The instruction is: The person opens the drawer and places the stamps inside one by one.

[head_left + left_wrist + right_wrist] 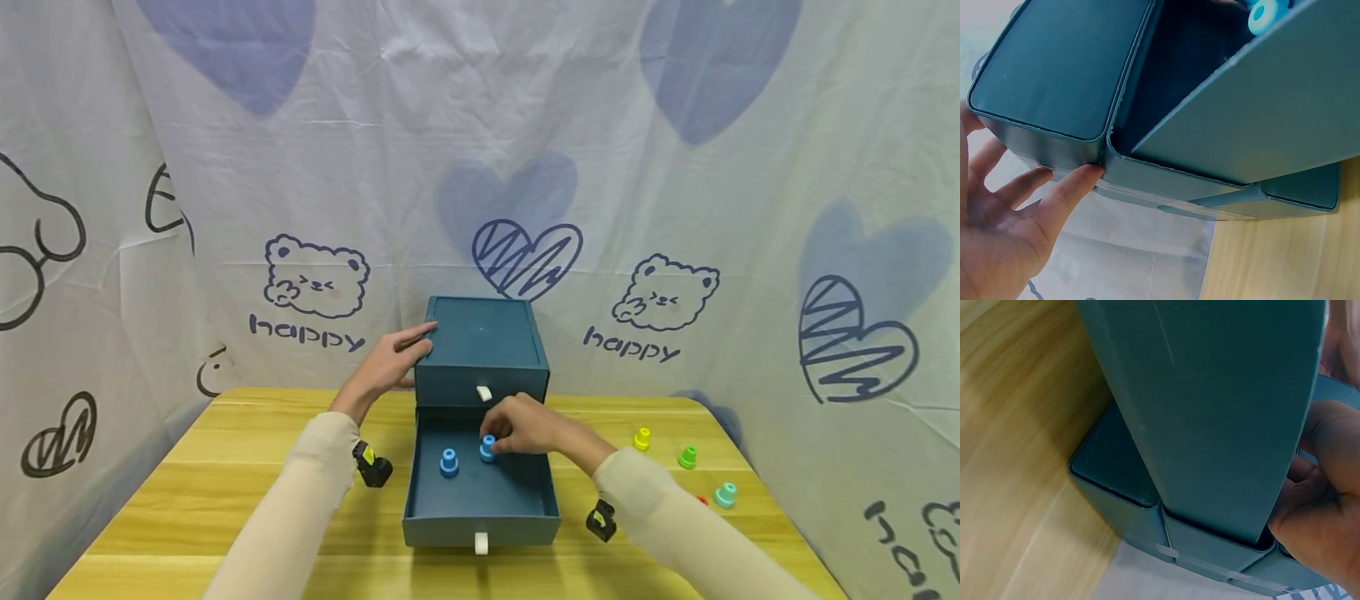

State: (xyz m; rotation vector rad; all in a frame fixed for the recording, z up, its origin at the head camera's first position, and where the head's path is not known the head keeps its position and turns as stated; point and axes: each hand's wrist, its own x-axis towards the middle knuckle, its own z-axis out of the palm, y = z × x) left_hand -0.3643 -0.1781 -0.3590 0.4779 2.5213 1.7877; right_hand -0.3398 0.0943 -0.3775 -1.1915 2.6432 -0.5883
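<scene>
Inside the extended lower drawer (442, 531) of the dark teal cabinet (483, 333), the head view shows two blue stepped pegs: the left peg (448, 464) stands upright, narrow end up, long axis vertical; the right peg (487, 444), also roughly vertical, is pinched between the right hand's (528, 423) thumb and fingers, which partly cover it. Whether its base touches the floor is unclear. The left hand (384, 364) touches the cabinet's left side, fingers apart. A red piece (702, 501) is mostly hidden behind the right sleeve (652, 500).

In the left wrist view, spread fingers meet the cabinet's side; blue pieces are cut off above.

In the right wrist view, the drawer wall hides both pegs and the right fingertips.
</scene>
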